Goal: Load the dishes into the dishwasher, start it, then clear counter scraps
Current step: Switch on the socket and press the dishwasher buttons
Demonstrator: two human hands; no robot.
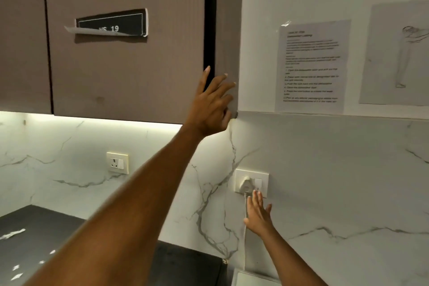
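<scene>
My left hand [212, 102] is raised high with fingers spread, against the lower right corner of the brown wall cabinet [127, 72]. Lower down, my right hand [257, 215] is open with fingers apart, just below the white wall socket [251, 182] that has a white plug and cord in it. White paper scraps [12, 234] lie scattered on the dark counter [34, 227] at the lower left. No dishes and no dishwasher are in view.
A printed instruction sheet [312, 66] and a sketch on paper [397, 53] are taped to the white wall. A second socket [117, 162] sits on the marble backsplash at left. A peeling label [111, 24] hangs on the cabinet door. A white appliance corner [250, 278] shows below.
</scene>
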